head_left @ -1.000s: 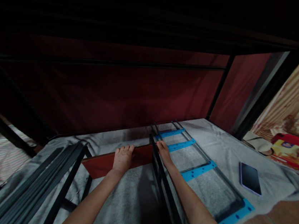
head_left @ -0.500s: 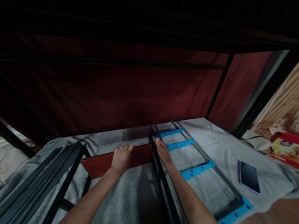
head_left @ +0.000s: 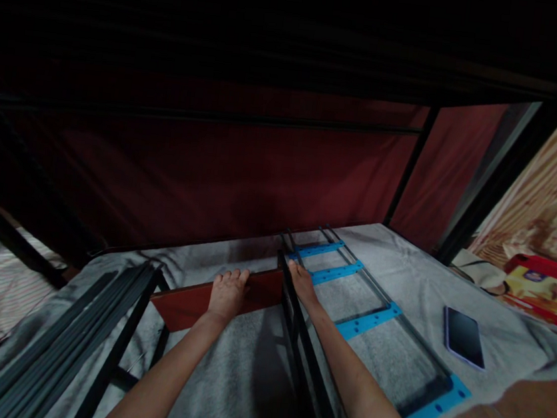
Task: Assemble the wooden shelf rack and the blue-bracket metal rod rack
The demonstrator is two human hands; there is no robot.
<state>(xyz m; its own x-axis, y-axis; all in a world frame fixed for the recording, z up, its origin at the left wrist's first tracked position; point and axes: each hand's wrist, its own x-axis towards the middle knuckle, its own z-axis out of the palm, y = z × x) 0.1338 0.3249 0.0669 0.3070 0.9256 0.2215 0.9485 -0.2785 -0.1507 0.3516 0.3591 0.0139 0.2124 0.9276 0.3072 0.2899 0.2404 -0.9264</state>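
1. Grey cloth (head_left: pixel 401 277) covers the floor; the red board (head_left: pixel 197 300) stands on edge across it.
2. Black rail (head_left: pixel 300 346) runs between both arms, just right of the board.
3. Left hand (head_left: pixel 226 293) lies flat, fingers over the board's top edge.
4. Right hand (head_left: pixel 302 283) presses the rail beside the board's right end; grip unclear.
5. Phone (head_left: pixel 464 336) lies well right of the board.

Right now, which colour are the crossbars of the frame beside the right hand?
Bright blue crossbars, beside the right hand; head view.

Left hand (head_left: pixel 226 293): stretched forward, palm down, fingers curled over.
Right hand (head_left: pixel 301 284): extended forward, fingers laid flat.
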